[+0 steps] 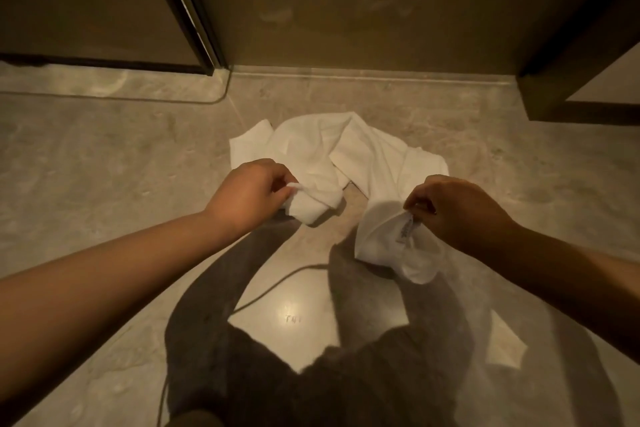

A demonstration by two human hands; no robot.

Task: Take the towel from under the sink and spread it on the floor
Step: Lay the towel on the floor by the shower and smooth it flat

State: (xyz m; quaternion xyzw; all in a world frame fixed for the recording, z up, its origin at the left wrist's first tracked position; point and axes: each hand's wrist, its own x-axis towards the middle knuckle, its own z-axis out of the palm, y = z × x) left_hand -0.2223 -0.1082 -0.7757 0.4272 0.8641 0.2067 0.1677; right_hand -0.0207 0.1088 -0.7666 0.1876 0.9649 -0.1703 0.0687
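A white towel (349,149) lies crumpled on the pale marble floor (104,166) in front of me, its far part bunched near the wall. My left hand (249,194) pinches one near corner of the towel, lifted off the floor. My right hand (457,208) pinches the other near corner, where a small label shows. The two held ends hang down in folds between my hands.
A dark wall (346,10) rises straight ahead with a low kerb at its base. A dark-framed glass door (187,10) stands at the left. A dark cabinet (581,87) juts out at the right. My shadow falls across the floor below my arms.
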